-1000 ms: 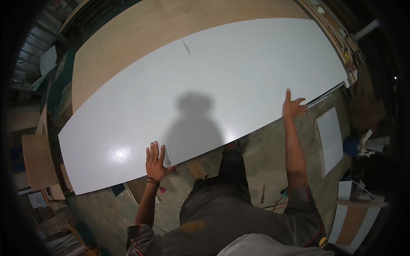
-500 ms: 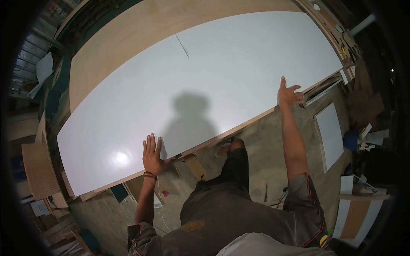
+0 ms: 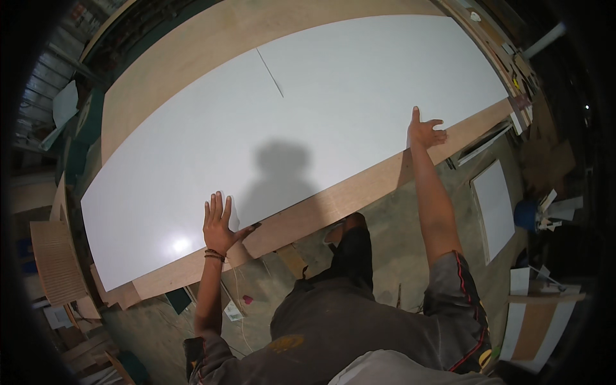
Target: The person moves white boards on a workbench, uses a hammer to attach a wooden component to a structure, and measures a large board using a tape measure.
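Observation:
A large glossy white sheet point(image 3: 346, 83) lies across a brown wooden board point(image 3: 173, 70), which shows beyond its far edge and as a strip along its near edge. A thin dark line runs from the sheet's far edge toward its middle. My left hand point(image 3: 220, 228) rests on the sheet's near edge at the left, fingers stretched out and thumb pointing right along the edge. Farther right, my right hand point(image 3: 425, 131) is at the same edge with its fingers spread. Neither hand is wrapped round anything. My shadow falls on the sheet between them.
On the floor at the right lies a smaller white panel point(image 3: 494, 210). A blue bucket point(image 3: 527, 213) with offcuts stands beyond it. Board scraps are at the lower right, and a corrugated brown piece point(image 3: 56, 263) stands at the left. My leg is just before the table edge.
The white sheet has slid away from me over the brown board, baring a wider wooden strip along the near edge. Both hands have moved slightly left and farther away with it.

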Motion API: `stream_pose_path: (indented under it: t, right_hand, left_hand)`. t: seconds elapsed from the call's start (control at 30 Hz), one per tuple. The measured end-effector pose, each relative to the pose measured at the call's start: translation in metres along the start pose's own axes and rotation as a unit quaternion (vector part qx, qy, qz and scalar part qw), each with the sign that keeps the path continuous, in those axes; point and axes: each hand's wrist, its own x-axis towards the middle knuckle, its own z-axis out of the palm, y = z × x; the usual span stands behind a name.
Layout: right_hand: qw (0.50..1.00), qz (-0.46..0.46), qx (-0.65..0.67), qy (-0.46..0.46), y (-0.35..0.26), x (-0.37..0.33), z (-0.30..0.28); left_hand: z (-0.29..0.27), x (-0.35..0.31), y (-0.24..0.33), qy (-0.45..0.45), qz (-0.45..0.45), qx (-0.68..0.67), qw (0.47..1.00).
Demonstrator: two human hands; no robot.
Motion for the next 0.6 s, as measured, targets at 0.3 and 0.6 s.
stream_pose_path:
  t: [0.3, 0.6]
  right_hand:
    - [0.998, 0.003, 0.049, 0.048, 0.02, 0.018, 0.006]
    - [0.995, -0.017, 0.096, 0.032, 0.004, 0.012, -0.01]
  left_hand:
    - [-0.008, 0.013, 0.017, 0.009, 0.019, 0.018, 1.0]
    - [0.017, -0.009, 0.021, 0.037, 0.023, 0.02, 0.999]
